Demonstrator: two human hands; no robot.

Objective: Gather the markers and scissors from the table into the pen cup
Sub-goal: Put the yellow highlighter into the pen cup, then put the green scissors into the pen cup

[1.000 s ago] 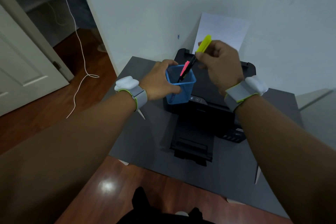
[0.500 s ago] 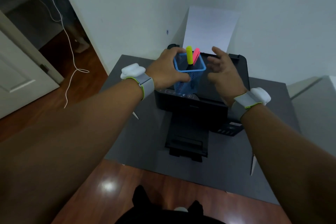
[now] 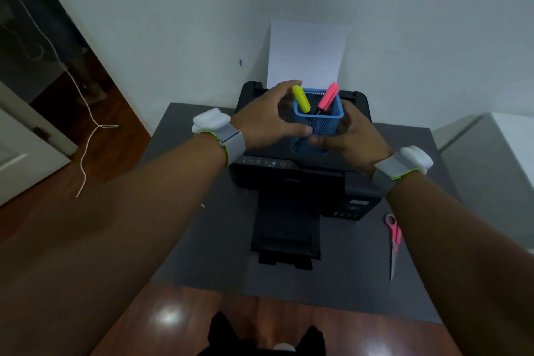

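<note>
A blue mesh pen cup (image 3: 323, 121) rests on top of a black printer (image 3: 289, 179). A yellow marker (image 3: 301, 98) and a pink marker (image 3: 326, 98) stand inside the cup. My left hand (image 3: 267, 117) curls around the cup's left side. My right hand (image 3: 351, 136) touches its lower right side. Pink-handled scissors (image 3: 393, 241) lie on the grey table (image 3: 202, 211), right of the printer and beside my right forearm.
White paper (image 3: 306, 52) stands in the printer's rear feed against the wall. The printer's output tray (image 3: 286, 237) sticks out toward me. A white cable (image 3: 86, 113) trails over the wooden floor at the left, near a door. A white surface (image 3: 514, 159) sits at the right.
The yellow marker went from my right hand into the cup. The cup has shifted right on the printer. My right hand has closed in on the cup. The scissors came into view.
</note>
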